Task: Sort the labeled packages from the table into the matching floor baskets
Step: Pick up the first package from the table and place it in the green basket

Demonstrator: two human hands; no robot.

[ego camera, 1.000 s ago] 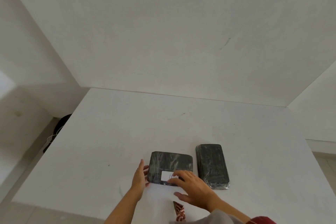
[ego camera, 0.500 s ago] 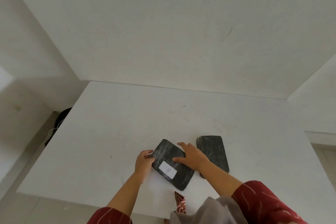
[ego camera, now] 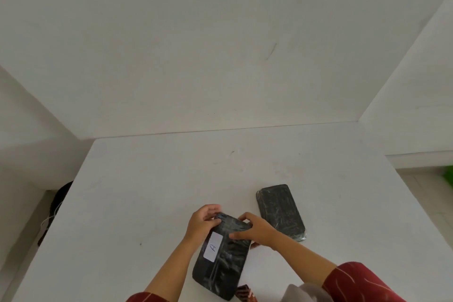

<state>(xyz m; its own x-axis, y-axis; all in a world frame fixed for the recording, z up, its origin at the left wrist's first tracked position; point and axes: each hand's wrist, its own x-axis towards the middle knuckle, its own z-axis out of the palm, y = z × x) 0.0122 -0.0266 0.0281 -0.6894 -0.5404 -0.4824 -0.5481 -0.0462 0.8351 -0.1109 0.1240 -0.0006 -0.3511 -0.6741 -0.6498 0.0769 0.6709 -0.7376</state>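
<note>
A black plastic-wrapped package [ego camera: 221, 256] is raised off the white table [ego camera: 147, 191], tilted toward me, its white label marked "A" [ego camera: 212, 246] facing up. My left hand [ego camera: 202, 222] grips its far left corner. My right hand [ego camera: 257, 229] holds its far right edge, thumb on top. A second black wrapped package [ego camera: 280, 211] lies flat on the table to the right, no label showing on it.
White walls close in the table at the back and right. A dark object [ego camera: 57, 206] with a thin white cord sits on the floor left of the table. A bit of green [ego camera: 449, 175] shows at the far right edge, beside the table.
The labelled package was lying flat with both hands on it. It has been turned lengthwise and lifted toward me, both hands now gripping its far end.
</note>
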